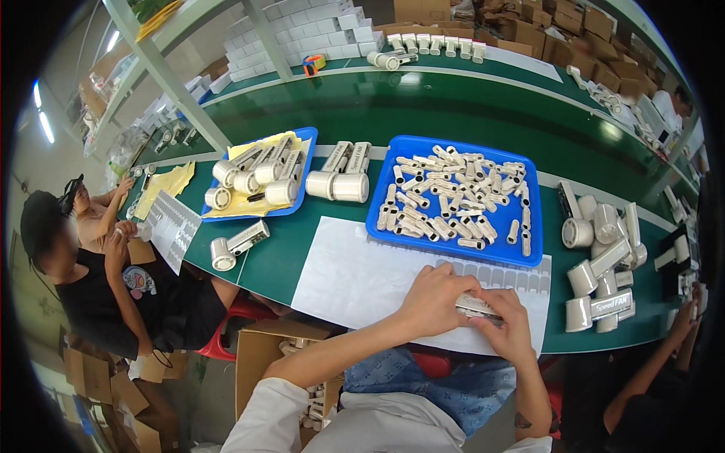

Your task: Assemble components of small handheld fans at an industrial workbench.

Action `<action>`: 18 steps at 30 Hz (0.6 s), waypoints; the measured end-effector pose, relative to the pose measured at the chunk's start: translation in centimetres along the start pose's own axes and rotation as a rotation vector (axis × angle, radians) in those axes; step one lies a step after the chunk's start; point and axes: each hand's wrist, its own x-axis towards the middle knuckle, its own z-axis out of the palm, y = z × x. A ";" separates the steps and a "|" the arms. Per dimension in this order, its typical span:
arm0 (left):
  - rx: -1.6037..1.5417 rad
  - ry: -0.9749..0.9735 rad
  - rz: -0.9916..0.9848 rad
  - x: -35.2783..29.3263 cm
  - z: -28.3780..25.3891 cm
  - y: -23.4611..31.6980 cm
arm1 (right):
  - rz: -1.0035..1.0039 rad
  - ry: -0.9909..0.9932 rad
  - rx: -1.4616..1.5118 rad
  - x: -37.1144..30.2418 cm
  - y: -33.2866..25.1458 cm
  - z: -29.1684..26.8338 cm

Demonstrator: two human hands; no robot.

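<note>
The person's left hand (440, 299) and right hand (515, 325) are both grasping a small, oblong white plastic part (476, 305), holding it over a large white paper sheet (355, 275) bearing grey rounded shapes. Just beyond the sheet, a rectangular blue plastic tray (495, 254) is holding many small oblong white pieces (455, 202). Cylinder-headed white plastic devices (610, 257) are lying piled rightward on the green tabletop (272, 270).
</note>
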 end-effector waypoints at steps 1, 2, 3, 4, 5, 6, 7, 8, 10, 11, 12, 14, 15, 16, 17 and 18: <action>-0.013 0.019 0.006 0.0 0.1 0.0 | 0.008 0.015 0.009 0.0 0.1 0.0; -0.026 0.039 0.011 -0.1 0.2 0.0 | 0.002 0.008 0.016 0.2 0.1 -0.1; -0.025 0.042 0.002 0.0 0.2 0.1 | 0.006 -0.014 0.014 0.4 0.1 -0.5; -0.018 0.026 -0.017 0.2 0.0 0.2 | 0.010 -0.036 0.012 0.6 0.1 -0.7; -0.012 0.008 -0.036 0.2 -0.1 0.2 | 0.008 -0.044 0.016 0.5 0.1 -0.6; -0.008 0.011 -0.036 0.2 -0.3 0.1 | -0.031 -0.056 -0.023 0.6 0.2 -0.5; 0.005 -0.007 -0.010 0.1 -0.5 -0.1 | -0.069 -0.068 -0.062 0.6 0.2 -0.5; 0.018 -0.026 0.015 0.0 -0.7 -0.3 | -0.072 -0.066 -0.062 0.7 0.0 -0.5; 0.024 -0.047 0.034 0.0 -1.1 -0.6 | -0.071 -0.102 -0.065 0.9 -0.5 -0.4; 0.029 -0.067 0.051 0.0 -1.2 -0.8 | -0.069 -0.099 -0.064 1.0 -0.5 -0.2; 0.030 -0.068 0.052 -0.1 -1.3 -1.0 | -0.081 -0.073 -0.040 1.0 -0.5 -0.1; -0.043 -0.046 0.153 -0.1 -1.3 -1.5 | -0.091 -0.042 -0.013 0.9 -0.4 0.0; -0.043 -0.050 0.156 -0.1 -1.2 -1.9 | -0.066 -0.046 0.005 0.5 -0.3 -0.1; -0.122 -0.025 0.222 0.1 -1.1 -2.3 | -0.041 -0.047 0.024 0.2 -0.1 -0.2; -0.199 -0.003 0.290 0.3 -1.2 -2.4 | -0.038 -0.038 0.026 0.4 -0.1 -0.4; -0.213 -0.018 0.291 0.3 -1.4 -2.3 | -0.069 -0.035 0.044 0.3 0.0 -0.7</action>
